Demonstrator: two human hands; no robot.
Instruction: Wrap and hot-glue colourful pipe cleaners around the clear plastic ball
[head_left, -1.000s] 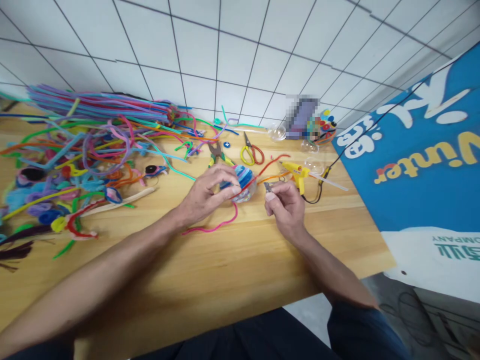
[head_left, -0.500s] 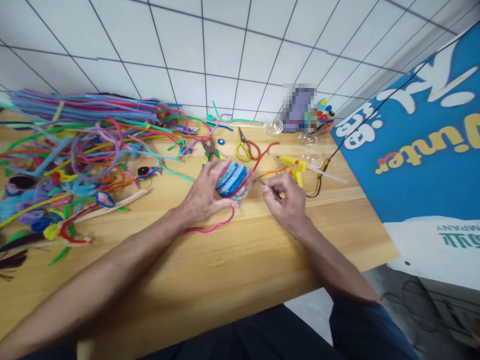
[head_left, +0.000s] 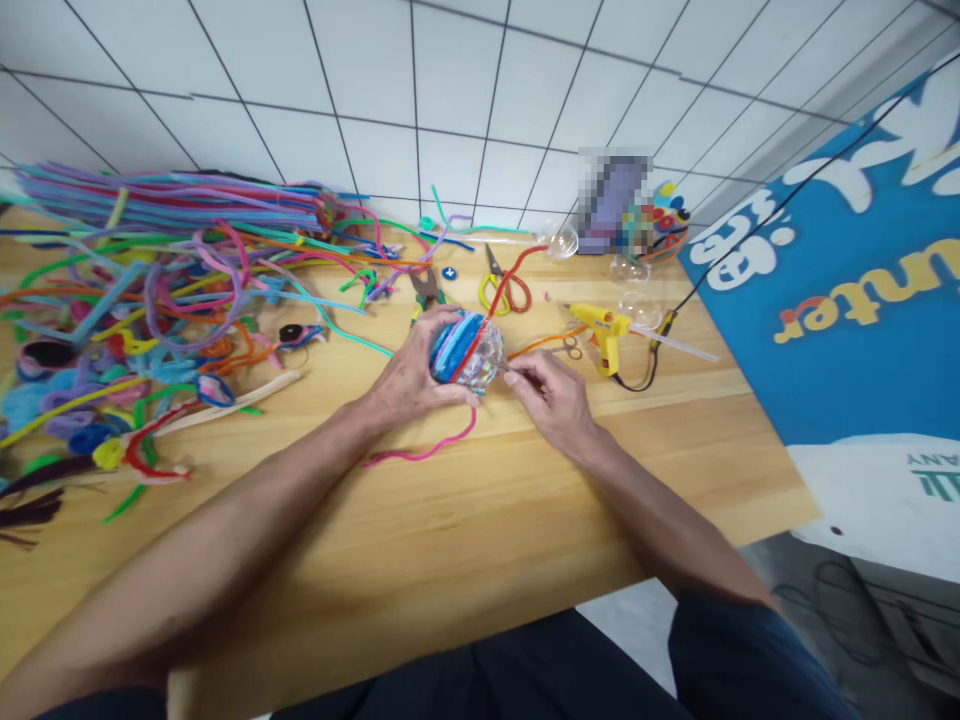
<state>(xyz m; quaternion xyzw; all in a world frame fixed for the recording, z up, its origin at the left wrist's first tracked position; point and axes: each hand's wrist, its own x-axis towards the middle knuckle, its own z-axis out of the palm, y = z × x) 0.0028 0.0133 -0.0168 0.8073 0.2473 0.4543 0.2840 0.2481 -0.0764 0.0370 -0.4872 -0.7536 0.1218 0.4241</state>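
Observation:
My left hand [head_left: 412,375] is wrapped round the left side of a clear ball [head_left: 486,365], its upper left covered with blue, purple and red pipe cleaners [head_left: 458,346]. From the ball a red pipe cleaner [head_left: 515,267] sticks up towards the back. My right hand [head_left: 553,397] pinches a thin metal tool [head_left: 502,366], its tip at the ball's right side; its exact kind is unclear. Small ring handles [head_left: 572,347] show just beyond that hand; I cannot tell whether they belong to the tool. A pink pipe cleaner [head_left: 431,452] trails below the ball.
Loose pipe cleaners [head_left: 187,290] and a bundle [head_left: 172,207] fill the table's left. Behind the ball lie pliers [head_left: 427,287], scissors [head_left: 504,287] and a blue button [head_left: 449,273]. A yellow glue gun [head_left: 606,335] and clear half-balls [head_left: 639,310] sit right, near a blue sign [head_left: 832,370].
My right hand has brought the tool's tip left to the ball. The ball has turned in my left hand, showing more clear surface, and the red pipe cleaner points farther back.

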